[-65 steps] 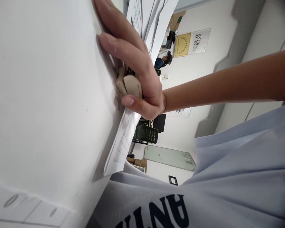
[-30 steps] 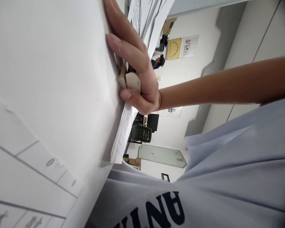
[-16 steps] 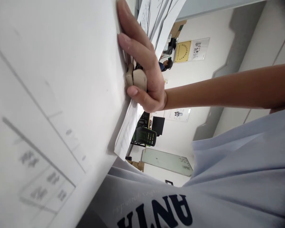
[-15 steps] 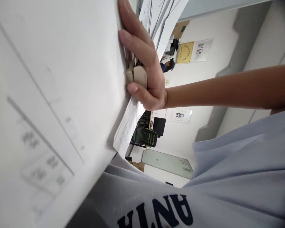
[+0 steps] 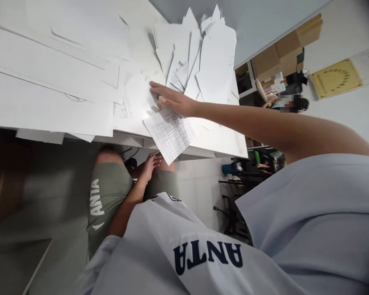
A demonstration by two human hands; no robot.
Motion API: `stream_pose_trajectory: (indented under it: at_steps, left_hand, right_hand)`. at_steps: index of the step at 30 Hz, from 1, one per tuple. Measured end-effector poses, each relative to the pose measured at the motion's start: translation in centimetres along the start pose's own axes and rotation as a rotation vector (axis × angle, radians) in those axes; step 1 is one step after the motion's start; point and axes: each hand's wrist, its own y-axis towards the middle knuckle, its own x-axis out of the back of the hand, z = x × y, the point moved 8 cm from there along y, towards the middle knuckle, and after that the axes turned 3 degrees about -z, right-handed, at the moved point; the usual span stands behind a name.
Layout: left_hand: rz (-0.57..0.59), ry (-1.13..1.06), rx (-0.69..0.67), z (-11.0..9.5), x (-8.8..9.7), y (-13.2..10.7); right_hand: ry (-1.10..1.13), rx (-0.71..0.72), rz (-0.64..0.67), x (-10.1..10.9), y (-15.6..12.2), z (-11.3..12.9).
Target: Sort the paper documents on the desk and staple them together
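My right hand [image 5: 175, 101] lies on the white desk with its fingers stretched forward, over a beige computer mouse mostly hidden beneath it. Under and beside the wrist, a printed sheet with a table grid [image 5: 172, 133] juts past the desk's front edge. Stacked loose papers [image 5: 217, 61] stand just beyond this hand, some standing up at odd angles. Below the desk, my left hand [image 5: 152, 164] rests by my knee, holding nothing, fingers apart and slightly bent.
Large white sheets [image 5: 49, 94] cover the desk's left part, some hanging over its edge. Cardboard boxes [image 5: 279, 53] and a person [image 5: 295, 103] are at the far right. Black chair parts [image 5: 233, 205] and a blue bin [image 5: 229, 169] stand on the floor.
The view has pulled back and turned from a close look at the desktop. My left hand and legs have come into view. My right hand stays by the gridded sheet.
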Motion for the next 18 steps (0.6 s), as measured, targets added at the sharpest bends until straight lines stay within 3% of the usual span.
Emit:
stream_pose_trajectory:
  at_steps: [1, 3, 5, 6, 8, 10, 12, 14, 16, 18]
  left_hand:
    - [-0.005, 0.017, -0.023, -0.5, 0.1, -0.5]
    - [-0.005, 0.054, -0.057, -1.3, -0.1, -1.5]
    - [-0.004, 0.098, -0.083, -2.4, -0.4, -2.4]
    - [-0.015, 0.119, -0.098, -3.1, -0.5, -2.8]
    - [-0.040, 0.161, -0.130, -4.6, -0.6, -3.5]
    - [-0.057, 0.205, -0.165, -5.9, -0.8, -3.9]
    - [-0.053, 0.258, -0.191, -6.6, -1.2, -4.1]
    - [-0.047, 0.329, -0.189, -6.4, -1.4, -3.9]
    - [-0.088, 0.403, -0.158, -5.8, -1.1, -3.3]
    - [-0.128, 0.518, -0.115, -5.2, -0.7, -2.6]
  right_hand:
    - [0.013, 0.000, -0.033, 1.3, -0.3, 0.5]
    - [0.061, 0.021, -0.247, 4.9, -2.2, 1.8]
    - [0.121, 0.039, -0.529, 7.8, -6.3, 2.5]
    - [0.141, 0.034, -0.623, 8.0, -8.9, 2.4]
    - [0.140, -0.014, -0.693, 6.0, -13.9, 1.5]
    - [0.079, -0.070, -0.601, 1.1, -17.6, 0.5]
    - [-0.005, -0.184, -0.519, -4.4, -19.7, -0.8]
    - [-0.072, -0.331, -0.523, -8.5, -20.2, -1.8]
    - [-0.141, -0.432, -0.605, -10.1, -19.8, -2.2]
    - [-0.174, -0.503, -0.701, -9.7, -19.7, -2.4]
